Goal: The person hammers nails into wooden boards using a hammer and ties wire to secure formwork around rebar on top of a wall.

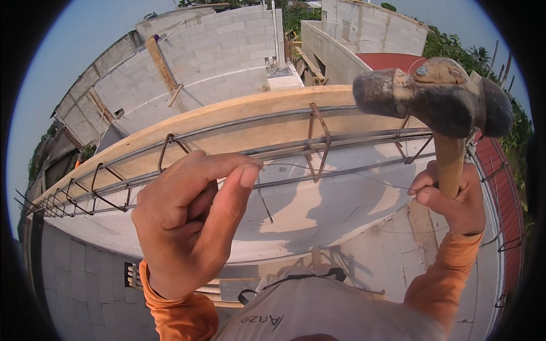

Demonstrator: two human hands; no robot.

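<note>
Wire [378, 183] stretches from the left hand [190, 221], thumb and forefinger pinched on it, to the right hand [459, 200], fingers clamped round the hammer [446, 102] too.

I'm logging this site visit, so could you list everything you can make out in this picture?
Hammer: one, dark head with wooden handle, upper right
Thin wire: one, dark, between the hands
Steel bars: several, grey, across the middle
Bent ties: several, rusty brown, around the bars
Long board: one, tan, behind the bars
Block walls: several, grey, background
Wooden post: one, brown, upper left
Roofing: two patches, red, right side
Greenery: several patches, green, mostly right edge
Sleeves: two, orange, lower edge
Left hand: one, bare, pinching the wire
Right hand: one, bare, holding the hammer
</note>
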